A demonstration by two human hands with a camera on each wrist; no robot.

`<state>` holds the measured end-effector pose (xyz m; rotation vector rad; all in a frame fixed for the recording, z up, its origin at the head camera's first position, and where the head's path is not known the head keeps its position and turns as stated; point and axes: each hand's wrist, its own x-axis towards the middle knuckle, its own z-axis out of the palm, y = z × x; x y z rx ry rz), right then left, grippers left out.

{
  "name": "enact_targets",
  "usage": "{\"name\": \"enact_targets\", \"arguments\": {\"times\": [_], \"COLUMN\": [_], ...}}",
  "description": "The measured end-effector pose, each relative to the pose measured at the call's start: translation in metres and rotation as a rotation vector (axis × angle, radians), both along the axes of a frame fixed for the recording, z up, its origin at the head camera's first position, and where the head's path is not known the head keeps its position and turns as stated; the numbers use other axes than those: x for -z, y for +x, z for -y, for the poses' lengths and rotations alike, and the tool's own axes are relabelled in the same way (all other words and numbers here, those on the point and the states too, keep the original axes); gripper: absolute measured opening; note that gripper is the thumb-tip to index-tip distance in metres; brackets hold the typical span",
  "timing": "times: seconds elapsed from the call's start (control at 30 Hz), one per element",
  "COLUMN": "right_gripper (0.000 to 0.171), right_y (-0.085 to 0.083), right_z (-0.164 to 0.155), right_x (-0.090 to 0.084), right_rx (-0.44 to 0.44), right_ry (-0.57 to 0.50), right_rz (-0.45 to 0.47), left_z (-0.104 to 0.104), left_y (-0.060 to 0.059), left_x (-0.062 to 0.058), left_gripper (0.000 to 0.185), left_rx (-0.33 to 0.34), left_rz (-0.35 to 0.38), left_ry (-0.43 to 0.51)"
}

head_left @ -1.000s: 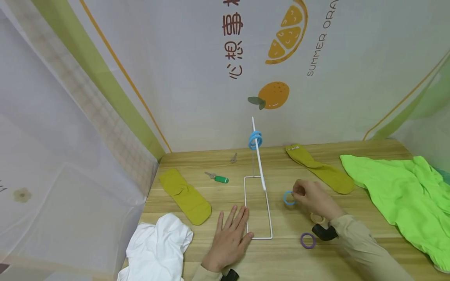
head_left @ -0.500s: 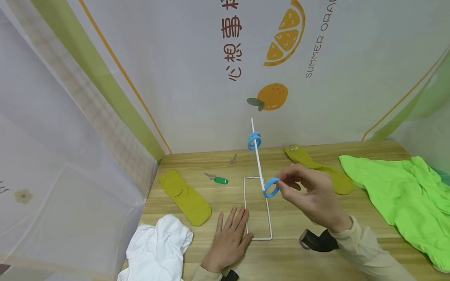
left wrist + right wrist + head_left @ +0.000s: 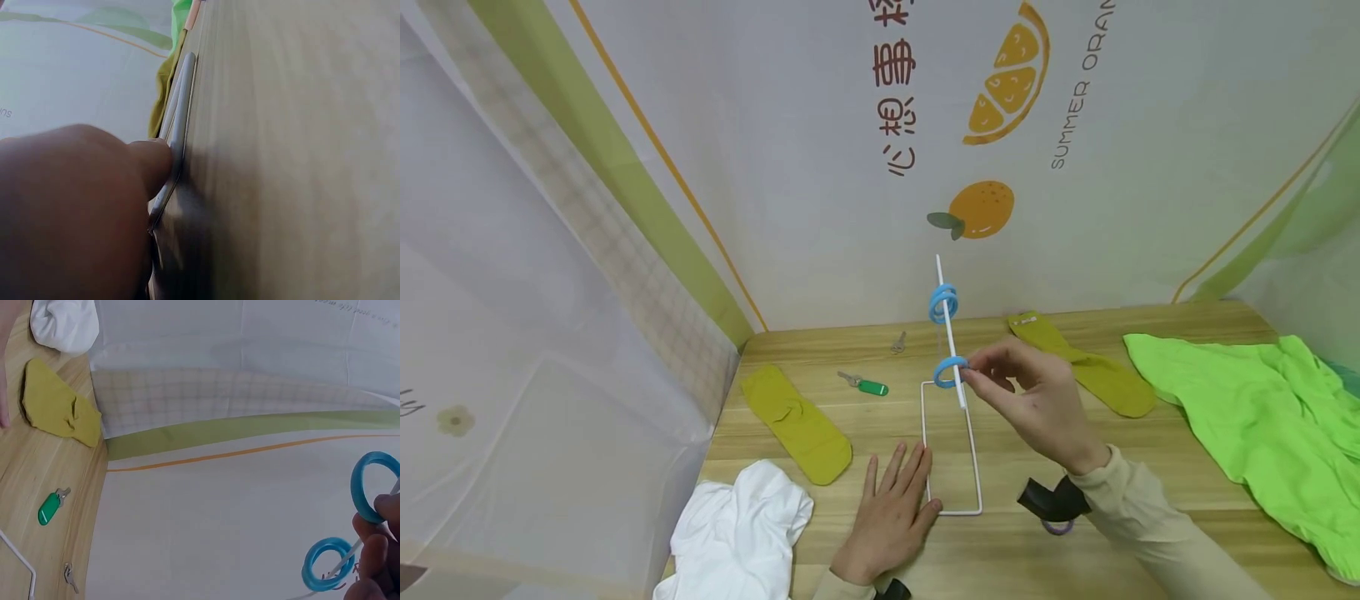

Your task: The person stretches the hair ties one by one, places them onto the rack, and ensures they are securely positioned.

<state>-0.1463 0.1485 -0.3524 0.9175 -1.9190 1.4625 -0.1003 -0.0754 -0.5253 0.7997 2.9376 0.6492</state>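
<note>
My right hand pinches a blue ring between thumb and fingers, and the ring encircles the white rod near its front end. Farther along this rod hang several other blue rings; the right wrist view shows a hung blue ring beyond the held one. The rod belongs to a white wire stand with a rectangular base on the wooden table. My left hand lies flat with fingers spread, its fingertips and thumb on the left side of the base.
A key with a green tag and a plain key lie behind. Yellow-green socks flank the stand, one left, one right. White cloth and bright green cloth lie outward. A purple ring shows beneath the right wrist's black camera.
My right hand has picked the blue ring up from the table, carried it left and passed it over the rod's front end. My left hand stays in place.
</note>
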Motion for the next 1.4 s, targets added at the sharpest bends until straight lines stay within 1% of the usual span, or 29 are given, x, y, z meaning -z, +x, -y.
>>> {"name": "enact_targets", "arguments": {"times": [0.03, 0.13, 0.3, 0.43, 0.57, 0.9, 1.17, 1.3, 1.4], "right_gripper": [0.031, 0.028, 0.02, 0.014, 0.011, 0.009, 0.009, 0.008, 0.007], "right_y": [-0.003, -0.011, -0.029, -0.041, -0.048, -0.059, -0.063, -0.059, -0.053], "right_z": [0.0, 0.001, 0.003, 0.005, 0.007, 0.009, 0.008, -0.004, -0.022], "right_x": [0.001, 0.002, 0.002, 0.003, 0.002, 0.003, 0.005, 0.016, 0.031], "right_rx": [0.009, 0.056, 0.133, 0.185, 0.238, 0.311, 0.313, 0.312, 0.342], "right_ry": [0.001, 0.012, 0.022, 0.033, 0.043, 0.063, 0.052, 0.071, 0.163], "right_rz": [-0.007, -0.006, 0.023, 0.021, 0.009, -0.006, -0.005, 0.049, 0.127], "left_z": [0.0, 0.0, 0.0, -0.001, -0.001, -0.001, -0.001, 0.0, 0.0], "left_y": [0.0, 0.0, 0.001, 0.002, 0.002, 0.002, 0.001, 0.0, 0.0], "left_x": [0.0, 0.0, -0.001, 0.0, 0.0, 0.002, 0.003, 0.003, 0.002], "left_gripper": [0.061, 0.06, 0.06, 0.06, 0.06, 0.061, 0.061, 0.061, 0.061], "left_rx": [0.001, 0.004, 0.007, 0.008, 0.011, 0.012, 0.008, 0.007, 0.008], "left_rz": [-0.006, -0.018, -0.016, -0.021, -0.023, -0.032, -0.033, -0.033, -0.031], "left_ry": [-0.001, 0.001, -0.002, 0.001, -0.004, -0.036, -0.048, -0.052, -0.052]}}
